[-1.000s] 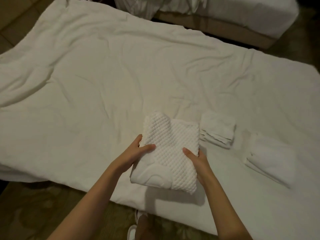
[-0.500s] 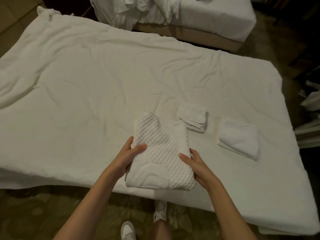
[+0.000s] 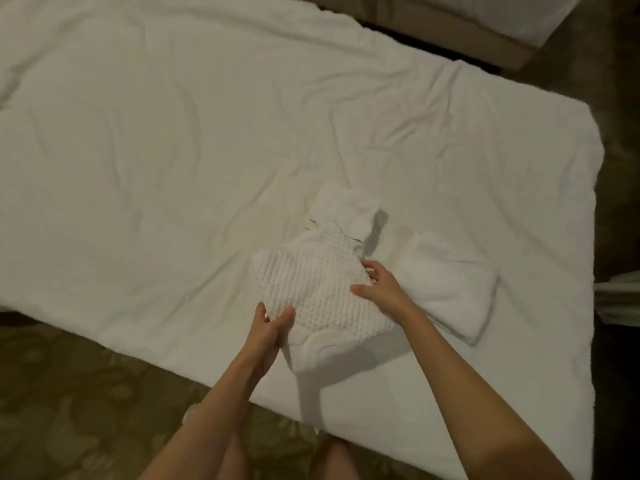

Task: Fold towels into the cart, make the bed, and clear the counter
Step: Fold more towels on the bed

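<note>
Patterned carpet (image 3: 79, 393) nearest. Then left hand (image 3: 265, 332) gripping the near-left edge of a folded waffle towel (image 3: 317, 292), thumb on top; right hand (image 3: 379, 285) gripping its right edge. Towel over the bed (image 3: 138, 150), overlapping a small folded stack (image 3: 349, 211) behind. Smooth folded towel (image 3: 450, 285) just right. Second bed (image 3: 485, 32) farthest.

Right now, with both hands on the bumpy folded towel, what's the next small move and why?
Probably lower the waffle towel squarely onto the small folded stack behind it. Its far edge already overlaps that stack, while the left hand and right hand grip its sides. The other folded towel lies apart to the right.
</note>
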